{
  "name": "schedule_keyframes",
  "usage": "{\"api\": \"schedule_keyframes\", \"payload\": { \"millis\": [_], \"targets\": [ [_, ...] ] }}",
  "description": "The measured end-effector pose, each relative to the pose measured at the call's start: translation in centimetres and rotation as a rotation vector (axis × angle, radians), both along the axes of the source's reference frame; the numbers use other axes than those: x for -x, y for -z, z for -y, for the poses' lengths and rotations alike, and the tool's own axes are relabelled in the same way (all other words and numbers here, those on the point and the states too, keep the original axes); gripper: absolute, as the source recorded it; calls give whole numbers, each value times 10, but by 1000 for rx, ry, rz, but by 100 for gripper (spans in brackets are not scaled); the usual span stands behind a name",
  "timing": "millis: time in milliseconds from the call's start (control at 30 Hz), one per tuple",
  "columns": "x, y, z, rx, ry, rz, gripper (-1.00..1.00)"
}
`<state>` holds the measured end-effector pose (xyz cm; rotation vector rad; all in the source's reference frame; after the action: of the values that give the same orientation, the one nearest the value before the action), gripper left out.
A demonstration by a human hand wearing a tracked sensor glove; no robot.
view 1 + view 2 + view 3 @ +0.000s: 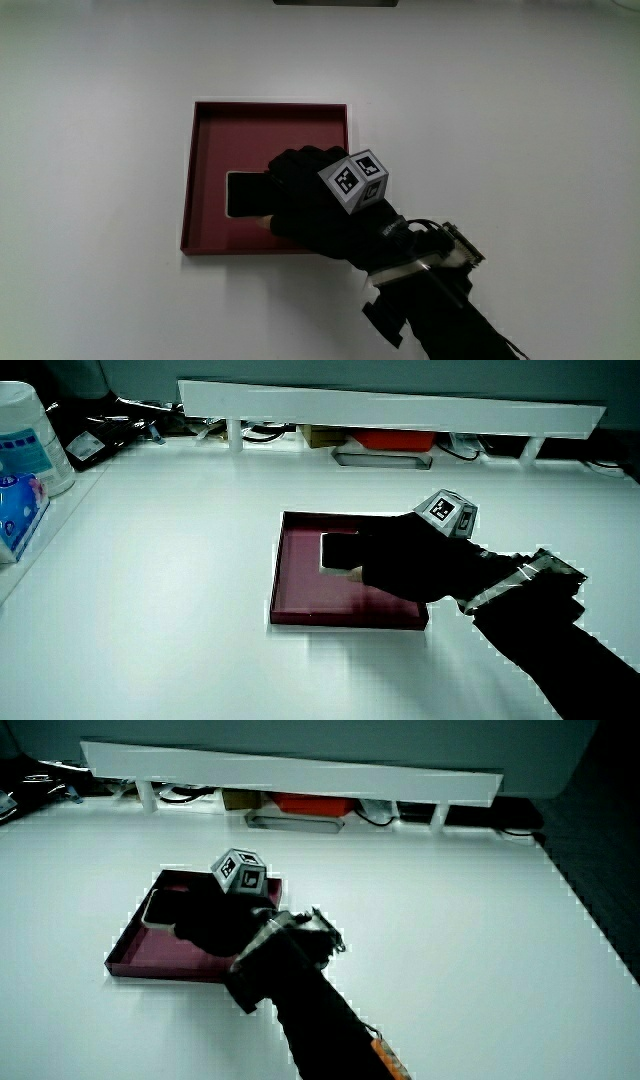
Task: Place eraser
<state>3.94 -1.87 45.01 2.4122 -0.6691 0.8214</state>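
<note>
Main view: the fingers (290, 175) were curled together and closed on one end of the eraser (245, 193), a flat black rectangular block with a matte face and rounded corners. Glove and eraser were both black, so the line where they met was hard to make out. The rest of the eraser stuck out from the fingertips and lay flat on the tray's floor, near the middle of the frame.

The hand (315, 205) hung over the part of the tray nearest the person. On its back sat the cube (355, 180), grey-edged with black-and-white patterned faces. A pale strap crossed the wrist, and the dark-sleeved forearm (450, 320) ran toward the person.

The tray (205, 150) was square and shallow, dark red, with thin upright walls and a smooth floor, and it held only the eraser. It rested on the plain white worktop (100, 200).

In both side views the eraser (338, 550) (165, 907) lay inside the tray (300, 600) (135, 955), partly under the fingers.
</note>
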Motion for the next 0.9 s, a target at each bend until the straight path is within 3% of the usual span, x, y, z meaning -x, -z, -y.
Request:
{"api": "schedule_keyframes", "payload": {
  "millis": [67, 133, 367, 533, 600, 767, 867, 900],
  "targets": [
    [2, -9, 2, -14, -5, -36, 0],
    [4, -15, 2, 19, -9, -30, 0],
    [15, -45, 0, 111, 4, -100, 0],
    [18, -63, -4, 141, 11, -165, 0],
    [15, -71, -4, 179, 0, -148, 0],
    [14, -68, -4, 162, -1, -155, -3],
    [13, -77, -5, 192, 3, -138, -12],
    [13, -72, -5, 166, -3, -146, -15]
  ]
}}
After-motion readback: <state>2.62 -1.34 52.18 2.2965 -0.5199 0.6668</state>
